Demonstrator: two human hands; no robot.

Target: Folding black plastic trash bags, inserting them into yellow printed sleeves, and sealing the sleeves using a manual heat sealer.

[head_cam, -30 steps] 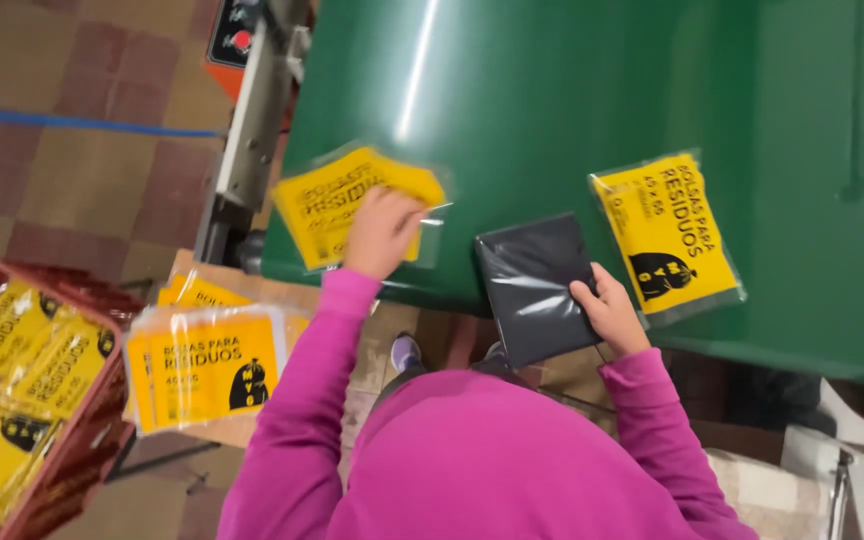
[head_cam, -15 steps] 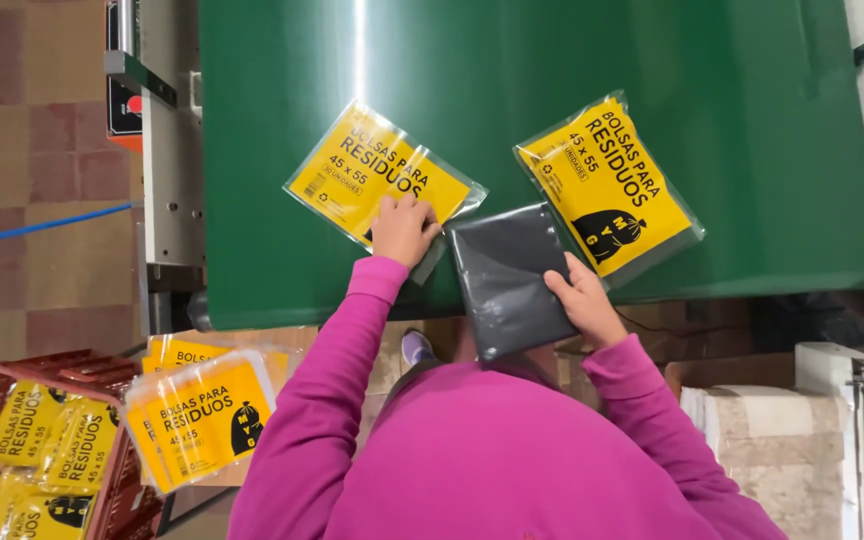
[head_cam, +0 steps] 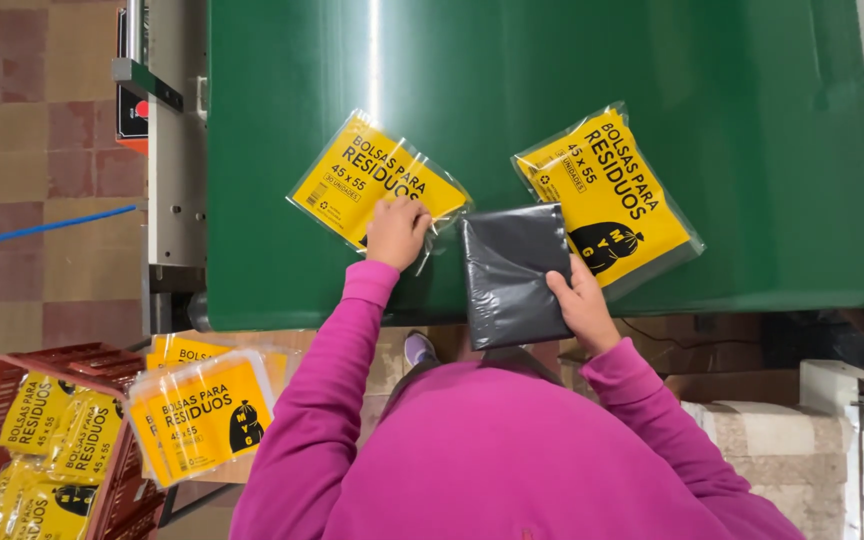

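Person's torso in a magenta top [head_cam: 542,460] fills the lower middle and hides the near edge of the desk [head_cam: 732,120] and whatever lies below it. Head not seen. Left palm hidden; only its back shows.

Green desk, smooth, a bright streak of glare down it above the left hand. Its far part beyond both hands is bare; its near edge runs just behind the wrists. Left of the left hand, a grey machine frame [head_cam: 174,190] along the desk's side, then a tiled floor [head_cam: 42,150] in tan and red with a blue line across it.

Below and left of the left hand, a red crate [head_cam: 102,365] of yellow packs, cut off by the picture's edge. A stack of packs [head_cam: 202,415] lies just beside it.

Right hand [head_cam: 582,305], fingers curled, grips the right edge of a black wad [head_cam: 512,275], which overlaps a yellow pack [head_cam: 612,205].

Left hand [head_cam: 395,232], fingers bent, presses the near corner of another yellow pack [head_cam: 372,175]; grip or mere touch, cannot tell.
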